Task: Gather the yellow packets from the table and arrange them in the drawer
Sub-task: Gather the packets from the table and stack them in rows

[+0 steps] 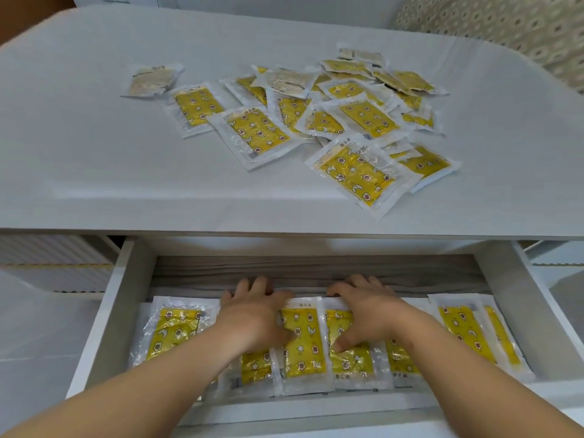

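as left hand [256,316] and right hand [368,311] press, packets [304,346] lie beneath.

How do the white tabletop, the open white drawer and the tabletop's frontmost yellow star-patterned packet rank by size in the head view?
White tabletop
Open white drawer, enlarged by nearness to camera
Frontmost yellow star-patterned packet

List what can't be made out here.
- Head view: yellow star-print plastic packets in the white drawer partly covered by left hand and right hand; count unclear.
- Head view: fingers reach behind packet tops; grip or press unclear.
- Head view: overlapping packet pile on the white table hides lower ones.
- Head view: packet text too small.
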The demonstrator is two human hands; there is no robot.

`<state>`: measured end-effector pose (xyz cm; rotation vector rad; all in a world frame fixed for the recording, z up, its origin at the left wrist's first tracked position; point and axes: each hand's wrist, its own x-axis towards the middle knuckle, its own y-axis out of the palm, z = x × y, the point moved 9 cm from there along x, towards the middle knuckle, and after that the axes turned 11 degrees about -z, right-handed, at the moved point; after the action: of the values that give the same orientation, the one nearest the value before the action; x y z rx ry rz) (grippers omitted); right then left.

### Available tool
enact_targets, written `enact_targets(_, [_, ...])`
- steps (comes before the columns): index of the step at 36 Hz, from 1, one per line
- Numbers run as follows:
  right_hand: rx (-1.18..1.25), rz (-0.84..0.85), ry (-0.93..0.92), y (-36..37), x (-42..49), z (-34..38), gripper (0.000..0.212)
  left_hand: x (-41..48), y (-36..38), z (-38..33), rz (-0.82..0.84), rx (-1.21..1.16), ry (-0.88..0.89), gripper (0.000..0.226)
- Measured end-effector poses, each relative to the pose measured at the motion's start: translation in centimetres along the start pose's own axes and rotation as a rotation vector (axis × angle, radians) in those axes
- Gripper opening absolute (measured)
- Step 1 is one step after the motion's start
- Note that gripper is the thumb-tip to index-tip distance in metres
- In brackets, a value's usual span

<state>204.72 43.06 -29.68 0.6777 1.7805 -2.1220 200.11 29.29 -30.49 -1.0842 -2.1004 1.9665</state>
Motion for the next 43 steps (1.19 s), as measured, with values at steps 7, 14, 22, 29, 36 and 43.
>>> enact_targets(7, [-0.011, -0.013, -0.079, -0.1, -0.1, 0.9, 0.085, -0.4, 0.4, -0.6, 0.054, 0.055, 0.073, 0.078])
enact_targets(14, [0.057, -0.059, 0.024, -0.6, 0.0, -0.9, 0.083, -0.4, -0.5, 1.2, 0.030, 0.038, -0.007, 0.072])
enact_targets(22, [0.035, 0.032, 0.094, 0.7, -0.3, -1.7, 0.076, -0.6, -0.4, 1.7, 0.084, 0.045, -0.034, 0.062])
enact_targets(29, [0.071, -0.059, 0.029, -0.3, -0.2, -0.7, 0.074, -0.6, -0.3, 0.7, 0.081, 0.061, 0.001, 0.071])
enact_targets(36, [0.068, -0.009, -0.025, 0.3, -0.2, 0.7, 0.061, -0.7, -0.1, 0.7, 0.111, 0.109, 0.029, 0.073])
enact_targets(43, [0.095, -0.084, 0.002, -0.7, 0.0, 0.8, 0.062, -0.5, -1.3, 0.6, 0.025, 0.050, 0.031, 0.075])
